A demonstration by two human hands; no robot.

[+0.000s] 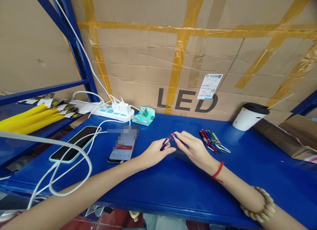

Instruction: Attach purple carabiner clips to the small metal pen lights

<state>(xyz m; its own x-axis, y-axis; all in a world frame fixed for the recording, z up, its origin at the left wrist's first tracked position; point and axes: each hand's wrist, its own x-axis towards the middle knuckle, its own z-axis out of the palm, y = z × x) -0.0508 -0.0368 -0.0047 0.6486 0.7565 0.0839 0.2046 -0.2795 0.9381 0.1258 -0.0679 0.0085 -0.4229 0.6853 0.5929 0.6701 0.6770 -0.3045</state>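
A small purple keychain flashlight [165, 143] with a purple carabiner clip [171, 135] is held above the blue table. My left hand [155, 153] is closed around its barrel, the thumb stretched along the near side. At the clip end, the fingertips of my right hand [194, 149] pinch the carabiner. To the right of my right hand lie several similar keychain flashlights [210, 140] side by side in red, blue, green and silver, their clips pointing toward me. A phone [123, 145] with a lit screen rests left of my left hand.
White cables loop over another phone [74, 144] and a power strip [111, 112]. A teal soft packet [144, 116] sits by the large cardboard box [138, 68]. At right stand a lidded paper cup [250, 117] and an open carton [287, 137]. Yellow packaged items [32, 117] lie left.
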